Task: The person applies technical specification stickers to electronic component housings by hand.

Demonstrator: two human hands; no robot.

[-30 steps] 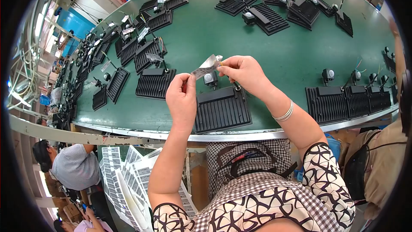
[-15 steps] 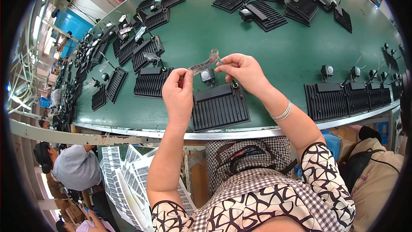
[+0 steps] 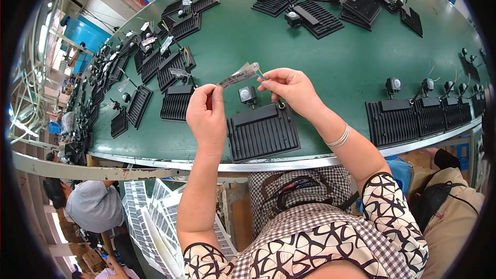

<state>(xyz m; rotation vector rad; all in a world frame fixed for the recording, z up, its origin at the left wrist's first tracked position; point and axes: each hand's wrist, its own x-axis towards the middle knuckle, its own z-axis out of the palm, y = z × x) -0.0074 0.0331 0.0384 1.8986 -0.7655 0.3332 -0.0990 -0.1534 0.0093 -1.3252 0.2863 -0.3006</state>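
A clear printed label (image 3: 239, 76) stretches between my two hands, above a black finned floodlight (image 3: 263, 132) at the table's front edge. My left hand (image 3: 205, 116) is closed, pinching the label's left end between thumb and finger. The label's right end is at the thin coloured wires (image 3: 261, 75), where it looks folded round the cable. My right hand (image 3: 293, 92) pinches these wires between thumb and fingertips. Below the label, a motion sensor (image 3: 247, 94) with a white dome stands up from the floodlight's back edge.
More finned floodlights (image 3: 178, 103) crowd the left side of the green table (image 3: 243, 31). Others (image 3: 318, 18) lie at the back, and a row (image 3: 400, 121) sits front right. Printed label sheets (image 3: 155, 217) hang below the table edge. A co-worker (image 3: 95, 204) sits at lower left.
My left hand has moved slightly left and down, with the label now straighter and its print more visible. My right hand stays at the wires, slightly lower.
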